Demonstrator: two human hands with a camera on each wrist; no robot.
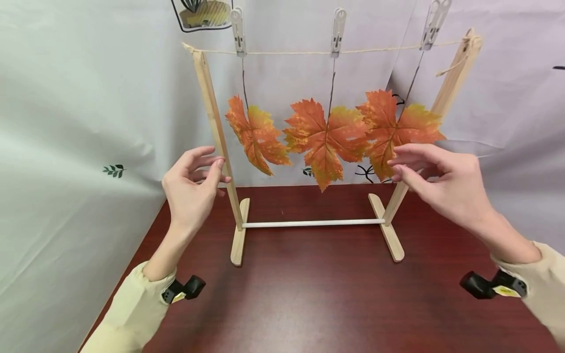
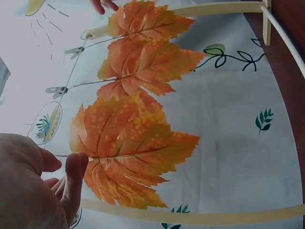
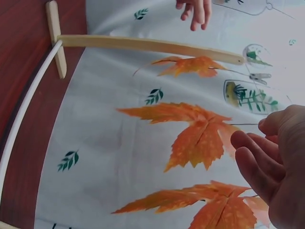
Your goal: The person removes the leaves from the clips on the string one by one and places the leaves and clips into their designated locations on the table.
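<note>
Three orange leaves hang by their stems from white clothespins on a string: the left leaf [image 1: 258, 135], the middle leaf [image 1: 326, 139] and the right leaf [image 1: 390, 130]. The string is tied between the posts of a wooden rack [image 1: 216, 117]. My left hand [image 1: 190, 186], fingers bent loosely and holding nothing, is beside the left post. On the other side, my right hand [image 1: 446, 181] is in front of the right post, its fingertips near the right leaf's edge; nothing shows in its grasp. The left wrist view shows the left hand [image 2: 43, 186] near a leaf [image 2: 133, 148].
The rack's feet [image 1: 240, 233] and white crossbar [image 1: 313, 223] rest on a dark red table [image 1: 309, 294]. Behind the rack hangs a pale sheet [image 1: 88, 98] printed with plants. Each wrist carries a black camera [image 1: 192, 288].
</note>
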